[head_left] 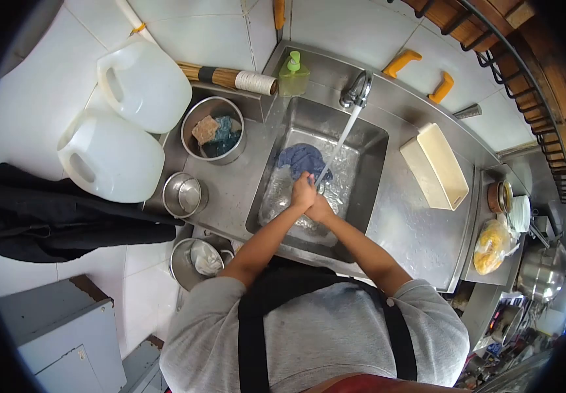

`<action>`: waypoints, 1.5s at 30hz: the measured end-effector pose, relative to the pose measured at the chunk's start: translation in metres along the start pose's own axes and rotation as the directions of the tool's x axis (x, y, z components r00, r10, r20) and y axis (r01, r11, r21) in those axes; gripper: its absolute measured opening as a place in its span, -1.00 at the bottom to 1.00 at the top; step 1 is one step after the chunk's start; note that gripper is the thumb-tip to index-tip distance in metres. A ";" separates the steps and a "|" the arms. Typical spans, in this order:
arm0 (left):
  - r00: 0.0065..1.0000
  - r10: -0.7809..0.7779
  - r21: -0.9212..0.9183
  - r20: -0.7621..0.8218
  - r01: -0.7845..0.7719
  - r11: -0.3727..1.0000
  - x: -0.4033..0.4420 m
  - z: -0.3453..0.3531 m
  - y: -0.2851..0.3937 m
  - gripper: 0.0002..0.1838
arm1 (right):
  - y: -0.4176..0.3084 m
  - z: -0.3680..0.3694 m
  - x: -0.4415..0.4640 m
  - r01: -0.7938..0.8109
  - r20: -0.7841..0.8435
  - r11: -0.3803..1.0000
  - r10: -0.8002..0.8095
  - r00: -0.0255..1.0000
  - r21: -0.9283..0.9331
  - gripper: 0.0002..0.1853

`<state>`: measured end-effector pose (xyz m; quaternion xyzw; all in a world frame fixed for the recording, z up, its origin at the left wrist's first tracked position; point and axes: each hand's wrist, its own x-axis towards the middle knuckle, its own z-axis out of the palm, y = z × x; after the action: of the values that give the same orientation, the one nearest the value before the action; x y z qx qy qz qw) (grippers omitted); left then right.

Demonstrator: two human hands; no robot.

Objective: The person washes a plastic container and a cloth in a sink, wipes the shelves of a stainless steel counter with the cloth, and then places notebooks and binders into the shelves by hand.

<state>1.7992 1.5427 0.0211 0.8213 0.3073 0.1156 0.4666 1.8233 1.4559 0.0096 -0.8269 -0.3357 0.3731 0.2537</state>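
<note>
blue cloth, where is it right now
In the head view, the blue cloth lies in the sink, mostly left of the running water, just beyond the left hand.

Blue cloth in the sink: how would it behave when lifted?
The blue cloth would probably hang limp, given its crumpled folds. Lying in the wet sink near the running water stream, it's likely soaked, so perhaps heavy for its size.

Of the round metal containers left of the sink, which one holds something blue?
The large container, uppermost in the view: blue material lies in it with a tan block. The small middle one and lowest one show no blue.
</note>
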 end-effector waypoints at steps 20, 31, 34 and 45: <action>0.952 0.305 0.246 0.008 -0.298 0.922 -0.026 -0.172 0.028 -0.66 | 0.136 0.026 0.117 -0.354 -0.170 0.924 0.329 0.929 -0.145 -0.59; 0.611 -0.376 -0.543 0.697 0.792 0.281 0.056 0.000 0.012 -0.53 | -0.036 -0.077 0.026 0.444 -0.529 0.377 0.162 0.833 0.813 -0.71; 0.785 0.047 -0.755 0.618 0.575 0.314 0.084 0.050 -0.031 -0.53 | -0.050 -0.068 0.041 0.363 -0.743 0.758 0.230 0.629 0.542 -0.75; 0.826 -0.388 -0.637 0.409 0.563 0.527 0.073 0.006 0.059 -0.42 | -0.044 -0.075 0.054 0.148 -0.953 0.941 0.300 0.041 0.303 -0.61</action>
<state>1.8829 1.5613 0.0598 0.4530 0.3943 0.0062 0.7996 1.8932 1.5112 0.0596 -0.8157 0.0444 -0.2405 0.5243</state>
